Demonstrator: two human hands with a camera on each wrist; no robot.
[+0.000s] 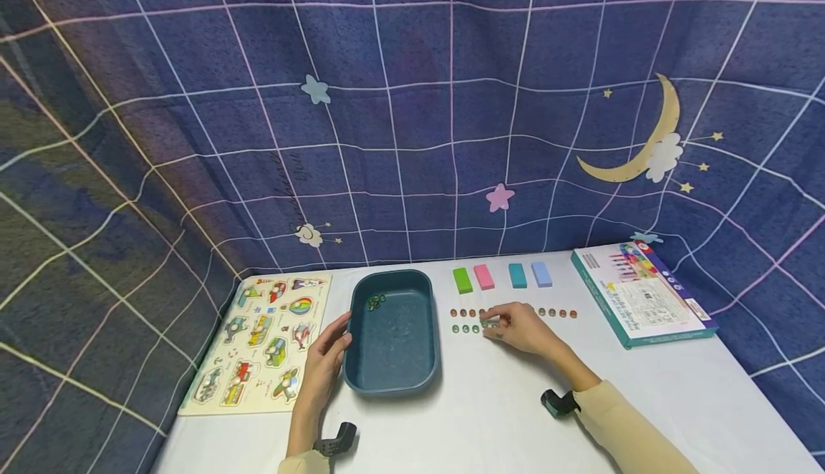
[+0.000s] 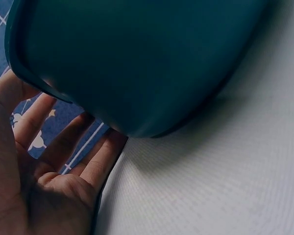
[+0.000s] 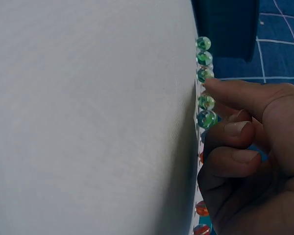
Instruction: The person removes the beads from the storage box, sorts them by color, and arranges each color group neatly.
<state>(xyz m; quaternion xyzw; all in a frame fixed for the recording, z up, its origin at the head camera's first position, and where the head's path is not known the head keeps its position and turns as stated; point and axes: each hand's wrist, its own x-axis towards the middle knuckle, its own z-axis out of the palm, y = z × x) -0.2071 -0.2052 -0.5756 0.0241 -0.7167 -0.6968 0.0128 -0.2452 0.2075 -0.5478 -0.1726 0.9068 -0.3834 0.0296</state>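
- fingers [image 3: 235, 128] of the right hand [image 1: 518, 327] curl, pinching at a green marble [image 3: 206, 119] in the row beside the tray [image 1: 392, 381].
- left hand [image 1: 324, 366] rests open against the tray's side.
- marbles look hard, smooth, prone to roll; pinch each across its middle.

Bare table [image 1: 490, 417] nearside — tray [image 1: 392, 381], marble rows [image 1: 465, 329] crowd beyond

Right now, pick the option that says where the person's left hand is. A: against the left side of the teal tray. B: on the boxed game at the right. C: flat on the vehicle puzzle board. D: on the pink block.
A: the left hand rests with relaxed fingers against the left wall of the teal tray, as the left wrist view also shows.
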